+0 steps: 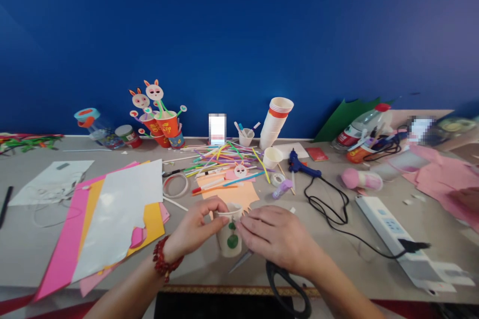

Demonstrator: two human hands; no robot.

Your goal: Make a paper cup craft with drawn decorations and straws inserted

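A white paper cup [229, 239] with a green dot on its side stands upright near the front edge of the grey table [337, 254]. My left hand [194, 229], with a red bead bracelet on the wrist, is closed round the cup's rim and left side. My right hand [277, 237] rests against the cup's right side, fingers together and pressed to it. Black-handled scissors [284, 279] lie on the table under my right wrist, blades pointing left.
Pink, yellow and white paper sheets [112, 214] lie at left. Coloured straws [220, 159], tape rings, a blue glue gun [299, 164] with black cord, stacked cups [275, 122] and bunny cup crafts [160, 119] fill the back. A white power strip [389, 229] lies at right.
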